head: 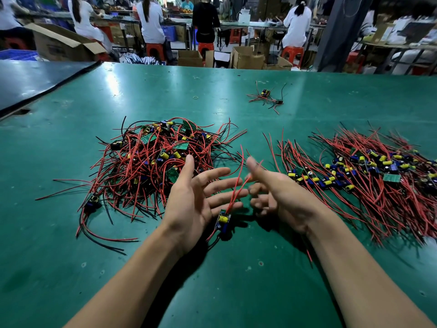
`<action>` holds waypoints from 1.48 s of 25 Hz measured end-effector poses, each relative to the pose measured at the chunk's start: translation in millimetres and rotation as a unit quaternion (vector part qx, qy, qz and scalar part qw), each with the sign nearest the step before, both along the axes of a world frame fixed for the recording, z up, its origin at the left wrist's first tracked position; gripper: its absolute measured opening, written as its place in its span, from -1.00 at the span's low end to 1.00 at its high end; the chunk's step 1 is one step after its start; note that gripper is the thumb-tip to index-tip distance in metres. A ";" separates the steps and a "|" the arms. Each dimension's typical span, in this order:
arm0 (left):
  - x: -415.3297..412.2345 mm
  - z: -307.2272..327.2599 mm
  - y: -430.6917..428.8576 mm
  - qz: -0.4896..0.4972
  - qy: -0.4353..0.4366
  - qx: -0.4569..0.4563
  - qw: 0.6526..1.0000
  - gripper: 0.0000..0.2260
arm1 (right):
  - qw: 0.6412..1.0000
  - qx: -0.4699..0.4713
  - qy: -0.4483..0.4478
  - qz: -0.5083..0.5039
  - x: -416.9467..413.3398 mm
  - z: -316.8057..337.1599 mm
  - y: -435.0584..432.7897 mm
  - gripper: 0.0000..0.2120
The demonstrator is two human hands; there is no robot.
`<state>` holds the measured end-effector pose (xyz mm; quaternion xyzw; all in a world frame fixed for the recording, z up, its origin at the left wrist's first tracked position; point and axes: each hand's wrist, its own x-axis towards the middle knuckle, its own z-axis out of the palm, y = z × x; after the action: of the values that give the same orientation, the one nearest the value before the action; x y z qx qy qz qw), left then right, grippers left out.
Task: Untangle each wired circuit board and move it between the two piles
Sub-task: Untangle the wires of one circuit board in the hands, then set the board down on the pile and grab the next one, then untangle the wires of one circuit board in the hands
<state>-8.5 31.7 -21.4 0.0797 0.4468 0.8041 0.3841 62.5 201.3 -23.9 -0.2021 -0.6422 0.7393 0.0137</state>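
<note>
Fingers (212, 172) splayed, left hand (191, 204); right hand (286, 200) grip unclear; circuit board (223, 220) trails 2 red wires (233, 201).

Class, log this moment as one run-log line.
left hand open; right hand blurred; board between hands; tangled pile left; neat pile right

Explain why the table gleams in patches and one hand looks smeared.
Head view: pale glare streaks from light above lie on the green table; the right hand is motion-blurred around its curled fingers, while the left hand is sharp; the wide-angle lens makes the grey pillar lean.
</note>
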 end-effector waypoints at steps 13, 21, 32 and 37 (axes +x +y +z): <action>9.6 1.1 2.3 -0.010 0.073 -0.012 0.997 -0.36 | 0.994 0.105 -0.012 -0.009 -2.0 2.2 -25.7 -0.82; 20.4 3.6 -2.3 0.099 0.203 -0.173 0.959 -0.85 | 0.896 0.346 0.022 -0.279 2.0 3.7 17.4 -0.81; 4.0 -20.4 -6.1 0.224 0.426 -0.400 0.780 -0.82 | 0.868 0.490 0.066 0.039 -2.6 -11.2 -16.4 -0.91; 2.1 -20.0 -7.1 0.232 0.420 -0.401 0.780 -0.77 | 0.842 0.531 0.013 -0.089 0.0 -10.7 6.5 -0.87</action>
<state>-6.4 24.6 -41.4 0.1424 0.8510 0.5037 -0.0423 62.5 207.8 -34.7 -0.2105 -0.9155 0.2830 0.1935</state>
